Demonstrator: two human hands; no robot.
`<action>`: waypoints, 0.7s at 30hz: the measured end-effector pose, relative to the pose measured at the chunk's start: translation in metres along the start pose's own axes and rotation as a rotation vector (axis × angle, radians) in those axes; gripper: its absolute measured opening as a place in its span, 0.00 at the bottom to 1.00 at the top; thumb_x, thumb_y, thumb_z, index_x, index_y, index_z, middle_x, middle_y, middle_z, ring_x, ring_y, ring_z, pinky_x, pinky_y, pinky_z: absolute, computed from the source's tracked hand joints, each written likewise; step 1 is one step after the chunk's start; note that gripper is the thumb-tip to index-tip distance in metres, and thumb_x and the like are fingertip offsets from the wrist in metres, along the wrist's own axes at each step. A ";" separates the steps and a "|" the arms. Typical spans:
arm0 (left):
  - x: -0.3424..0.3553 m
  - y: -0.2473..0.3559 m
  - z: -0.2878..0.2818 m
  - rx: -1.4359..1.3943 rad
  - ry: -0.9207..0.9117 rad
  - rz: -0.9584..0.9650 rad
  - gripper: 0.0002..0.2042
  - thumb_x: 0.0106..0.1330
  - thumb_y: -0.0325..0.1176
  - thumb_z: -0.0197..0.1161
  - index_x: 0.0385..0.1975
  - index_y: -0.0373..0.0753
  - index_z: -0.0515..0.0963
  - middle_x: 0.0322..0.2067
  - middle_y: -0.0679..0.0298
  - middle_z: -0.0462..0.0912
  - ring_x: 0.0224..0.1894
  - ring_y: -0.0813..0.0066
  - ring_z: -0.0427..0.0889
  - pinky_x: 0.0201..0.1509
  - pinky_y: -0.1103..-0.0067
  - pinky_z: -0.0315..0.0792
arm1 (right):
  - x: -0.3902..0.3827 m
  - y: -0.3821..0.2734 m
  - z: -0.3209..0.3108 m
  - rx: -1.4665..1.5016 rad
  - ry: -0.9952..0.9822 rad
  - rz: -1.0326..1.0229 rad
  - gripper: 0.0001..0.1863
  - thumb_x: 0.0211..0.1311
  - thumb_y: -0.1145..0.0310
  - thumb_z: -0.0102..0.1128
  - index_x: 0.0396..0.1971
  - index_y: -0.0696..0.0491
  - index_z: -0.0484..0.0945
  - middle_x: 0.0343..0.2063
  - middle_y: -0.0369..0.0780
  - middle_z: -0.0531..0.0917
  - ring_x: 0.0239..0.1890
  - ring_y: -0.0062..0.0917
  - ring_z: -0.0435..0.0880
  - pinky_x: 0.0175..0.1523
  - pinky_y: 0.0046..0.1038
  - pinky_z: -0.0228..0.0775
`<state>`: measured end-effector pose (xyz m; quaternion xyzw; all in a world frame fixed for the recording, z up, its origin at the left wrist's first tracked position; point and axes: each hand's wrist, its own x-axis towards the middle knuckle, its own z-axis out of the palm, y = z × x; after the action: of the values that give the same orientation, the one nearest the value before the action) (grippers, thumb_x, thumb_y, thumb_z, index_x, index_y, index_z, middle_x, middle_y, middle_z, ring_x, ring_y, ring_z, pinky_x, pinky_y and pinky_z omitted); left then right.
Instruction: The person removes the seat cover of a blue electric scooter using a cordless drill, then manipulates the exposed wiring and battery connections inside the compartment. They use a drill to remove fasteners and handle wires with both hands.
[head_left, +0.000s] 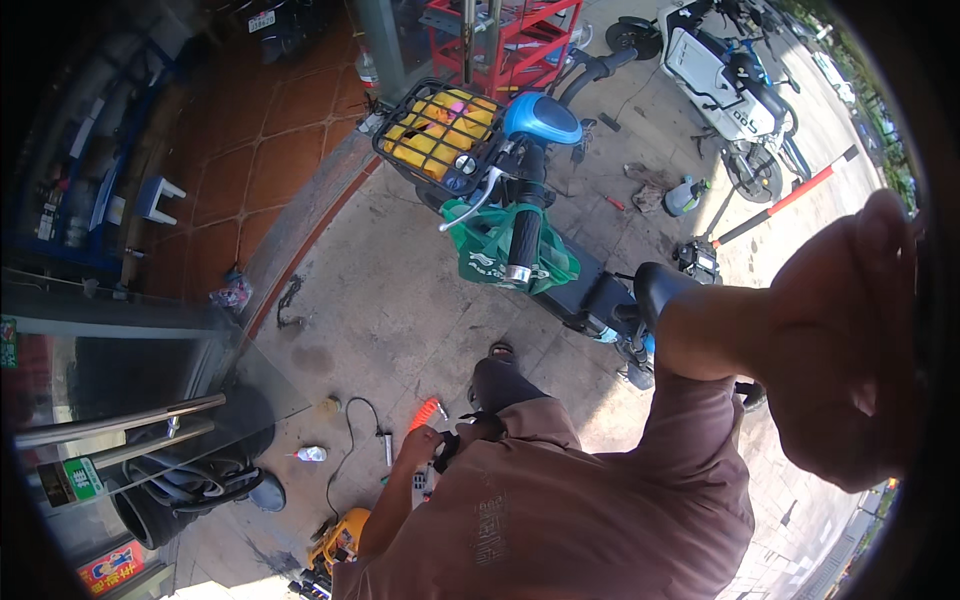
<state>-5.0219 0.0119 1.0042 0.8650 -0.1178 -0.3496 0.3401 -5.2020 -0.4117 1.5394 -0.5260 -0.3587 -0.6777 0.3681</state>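
My left hand (425, 445) is low at my left side, in front of my brown shirt (560, 500). Its fingers look curled by a small black item (446, 453) that I cannot make out. Just beyond it on the ground lies an orange coiled hose (426, 411). Raised close to the camera at the right, my right hand (845, 335) is large and in shadow, its fingers not readable. Ahead of me stands an electric bike with a blue headlight housing (543, 118). Its black wire basket (440, 135) holds something yellow, and a green bag (500, 245) hangs by the handlebar grip (525, 240).
A white bottle (310, 454), a black cable (350, 460) and a yellow machine (345, 538) lie left. Farther off are a red tool cart (505, 50), a white scooter (715, 75), a spray bottle (686, 196) and a red-and-black bar (775, 207). A glass door handle (120, 425) borders the left.
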 end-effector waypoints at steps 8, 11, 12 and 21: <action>0.076 0.074 -0.121 -0.149 0.097 0.243 0.08 0.66 0.33 0.63 0.35 0.34 0.78 0.26 0.62 0.83 0.28 0.79 0.80 0.33 0.79 0.75 | -0.022 0.263 0.134 -0.151 -0.011 0.125 0.07 0.57 0.73 0.62 0.35 0.57 0.79 0.26 0.35 0.82 0.29 0.12 0.81 0.29 0.21 0.72; 0.085 0.082 -0.166 -0.399 0.141 0.187 0.08 0.65 0.33 0.62 0.36 0.35 0.79 0.26 0.63 0.83 0.27 0.79 0.80 0.31 0.79 0.74 | -0.031 0.332 0.187 -0.265 -0.511 0.300 0.14 0.67 0.63 0.55 0.46 0.56 0.77 0.36 0.41 0.82 0.35 0.34 0.84 0.30 0.28 0.75; 0.093 0.084 -0.178 -0.468 0.203 0.148 0.08 0.65 0.33 0.62 0.36 0.35 0.79 0.26 0.63 0.83 0.26 0.79 0.80 0.31 0.79 0.74 | -0.033 0.357 0.211 -0.283 -0.615 0.251 0.13 0.62 0.63 0.59 0.42 0.53 0.78 0.33 0.39 0.82 0.35 0.33 0.84 0.34 0.31 0.75; 0.079 -0.017 -0.227 -0.761 0.538 -0.227 0.12 0.62 0.36 0.60 0.21 0.35 0.80 0.16 0.64 0.79 0.18 0.79 0.78 0.22 0.79 0.72 | -0.103 0.471 0.406 -0.169 -1.385 0.347 0.17 0.60 0.59 0.63 0.45 0.52 0.78 0.40 0.43 0.81 0.49 0.41 0.80 0.51 0.42 0.72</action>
<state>-4.8098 0.1044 1.0707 0.7463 0.2059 -0.1664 0.6106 -4.5892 -0.2670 1.5621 -0.9112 -0.3672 -0.1458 0.1164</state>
